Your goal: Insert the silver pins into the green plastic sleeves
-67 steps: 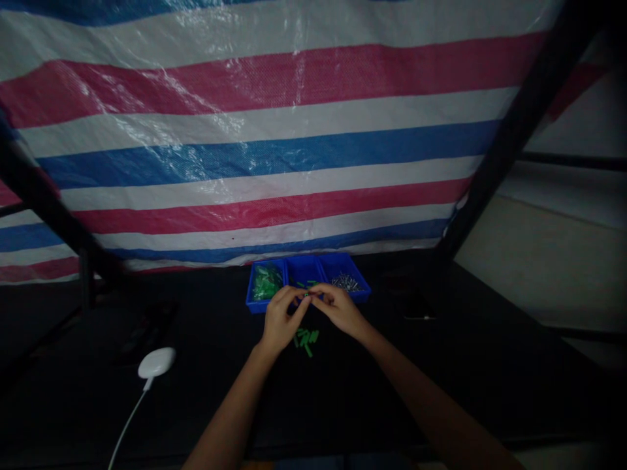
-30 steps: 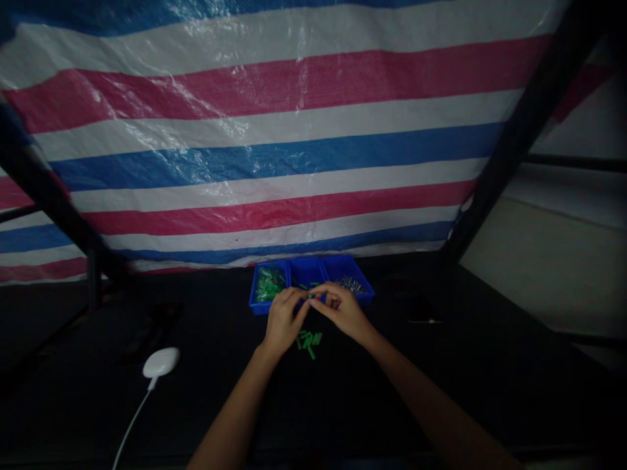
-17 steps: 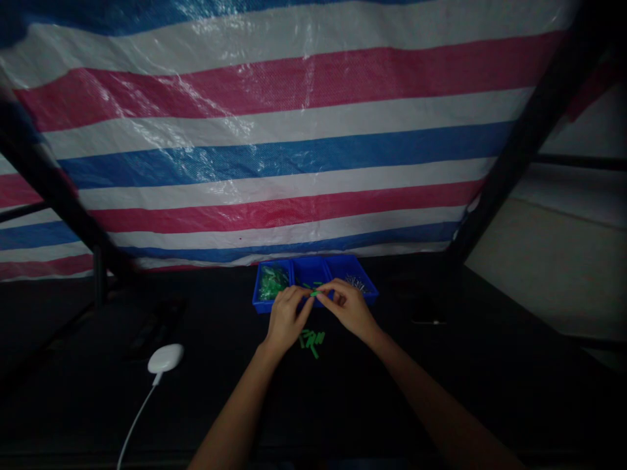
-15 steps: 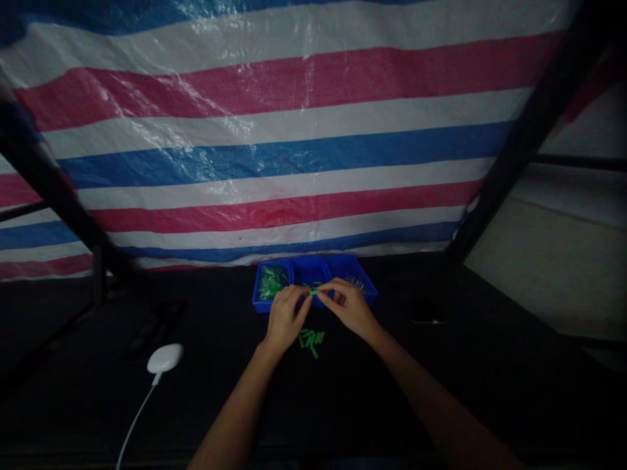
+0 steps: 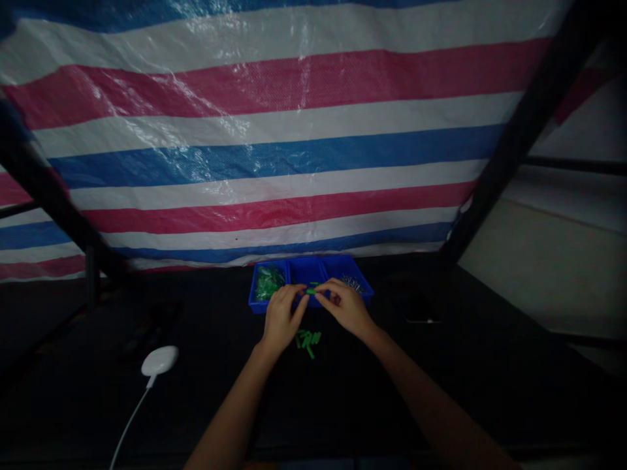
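A small green plastic piece [image 5: 311, 291], slim like a wall plug, is pinched between both hands over the front of the blue tray [image 5: 259, 309]. My left hand [image 5: 283, 314] grips its left end with thumb and forefinger. From the other side, the thumb and fingertips of my right hand [image 5: 347, 308] close on its right end. Fingertips cover part of the piece, so its exact shape cannot be made out. Several loose green pieces [image 5: 308, 339] lie on the black table just below the hands.
The tray's left compartment holds a clear bag of green pieces [image 5: 268, 282]; the right one holds small metal screws or pins [image 5: 351, 282]. A white rounded device [image 5: 160, 360] with a cable lies at left. A dark phone-like object [image 5: 422, 320] sits at right. Striped sheeting [image 5: 294, 156] hangs behind.
The view has shifted slightly, so everything appears a little further left. Both hands still hold the green piece between them, with barely any change of grip.
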### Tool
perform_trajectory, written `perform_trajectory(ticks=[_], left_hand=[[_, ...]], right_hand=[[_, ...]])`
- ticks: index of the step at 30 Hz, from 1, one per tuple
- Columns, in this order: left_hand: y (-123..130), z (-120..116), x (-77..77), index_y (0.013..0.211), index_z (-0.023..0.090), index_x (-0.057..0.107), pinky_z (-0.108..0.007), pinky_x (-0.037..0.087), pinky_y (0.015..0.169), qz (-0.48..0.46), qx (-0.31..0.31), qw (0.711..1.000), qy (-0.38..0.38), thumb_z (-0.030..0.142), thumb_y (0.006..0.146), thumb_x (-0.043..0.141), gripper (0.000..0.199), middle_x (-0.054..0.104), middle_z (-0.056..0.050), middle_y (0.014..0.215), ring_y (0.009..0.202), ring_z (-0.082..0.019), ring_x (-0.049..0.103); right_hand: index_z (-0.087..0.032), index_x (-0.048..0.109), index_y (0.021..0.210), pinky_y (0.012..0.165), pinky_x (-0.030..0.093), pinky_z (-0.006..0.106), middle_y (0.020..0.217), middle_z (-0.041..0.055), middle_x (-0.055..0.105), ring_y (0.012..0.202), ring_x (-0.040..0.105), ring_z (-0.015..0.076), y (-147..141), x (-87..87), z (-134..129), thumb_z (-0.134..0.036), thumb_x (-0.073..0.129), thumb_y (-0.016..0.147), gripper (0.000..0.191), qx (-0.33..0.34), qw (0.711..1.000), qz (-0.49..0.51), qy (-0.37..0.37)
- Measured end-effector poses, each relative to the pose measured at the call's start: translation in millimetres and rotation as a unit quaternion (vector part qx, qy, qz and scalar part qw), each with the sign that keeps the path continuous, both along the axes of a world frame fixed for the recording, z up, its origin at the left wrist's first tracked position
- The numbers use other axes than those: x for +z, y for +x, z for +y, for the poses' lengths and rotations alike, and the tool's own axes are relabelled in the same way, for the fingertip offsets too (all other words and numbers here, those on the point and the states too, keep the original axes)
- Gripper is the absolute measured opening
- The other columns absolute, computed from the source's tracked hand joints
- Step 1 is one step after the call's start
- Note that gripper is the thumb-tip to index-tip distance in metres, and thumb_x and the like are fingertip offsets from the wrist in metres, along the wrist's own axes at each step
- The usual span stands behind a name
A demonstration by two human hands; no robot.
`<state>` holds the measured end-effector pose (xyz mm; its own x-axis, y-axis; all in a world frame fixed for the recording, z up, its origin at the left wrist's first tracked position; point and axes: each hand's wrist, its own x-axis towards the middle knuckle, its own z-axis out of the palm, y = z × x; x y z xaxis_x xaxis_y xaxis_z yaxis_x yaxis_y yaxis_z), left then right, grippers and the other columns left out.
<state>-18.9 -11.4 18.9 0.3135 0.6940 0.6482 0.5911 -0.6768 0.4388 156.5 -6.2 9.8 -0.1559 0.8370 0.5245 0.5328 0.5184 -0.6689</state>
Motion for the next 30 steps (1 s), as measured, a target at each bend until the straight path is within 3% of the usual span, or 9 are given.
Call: perform_trajectory(ticks=[12, 22, 30], left_hand=[[-1.6, 1.2, 2.4, 0.105, 0.018, 0.054, -0.033, 0.044, 0.080, -0.067, 0.040, 0.997, -0.005, 0.027, 0.087, 0.048, 0.021, 0.060, -0.004, 0.087, 0.080, -0.016, 0.056], [-1.2, -0.7, 3.8, 0.104, 0.018, 0.054, -0.034, 0.044, 0.079, -0.068, 0.032, 0.997, -0.006, 0.026, 0.087, 0.047, 0.020, 0.059, -0.005, 0.087, 0.080, -0.016, 0.055], [-1.4, -0.1, 3.6, 0.104, 0.018, 0.054, -0.034, 0.043, 0.079, -0.069, 0.028, 0.997, -0.004, 0.025, 0.087, 0.047, 0.020, 0.059, -0.005, 0.087, 0.080, -0.016, 0.055]], right_hand=[[-0.025, 0.067, 0.087, 0.060, 0.039, 0.024, 0.076, -0.0001, 0.061, 0.067, 0.057, 0.0135, 10.9, 3.6, 1.5, -0.029, 0.056, 0.081, 0.014, -0.127, 0.987, -0.094, 0.011], [-0.024, 0.067, 0.085, 0.064, 0.039, 0.024, 0.076, 0.0002, 0.061, 0.075, 0.058, 0.0143, 9.7, 4.5, -1.2, -0.032, 0.052, 0.083, 0.018, -0.143, 0.976, -0.164, 0.006], [-0.024, 0.067, 0.087, 0.065, 0.039, 0.024, 0.077, -0.0001, 0.061, 0.074, 0.058, 0.0141, 9.8, 2.8, -0.8, -0.033, 0.051, 0.083, 0.019, -0.144, 0.977, -0.156, 0.004]])
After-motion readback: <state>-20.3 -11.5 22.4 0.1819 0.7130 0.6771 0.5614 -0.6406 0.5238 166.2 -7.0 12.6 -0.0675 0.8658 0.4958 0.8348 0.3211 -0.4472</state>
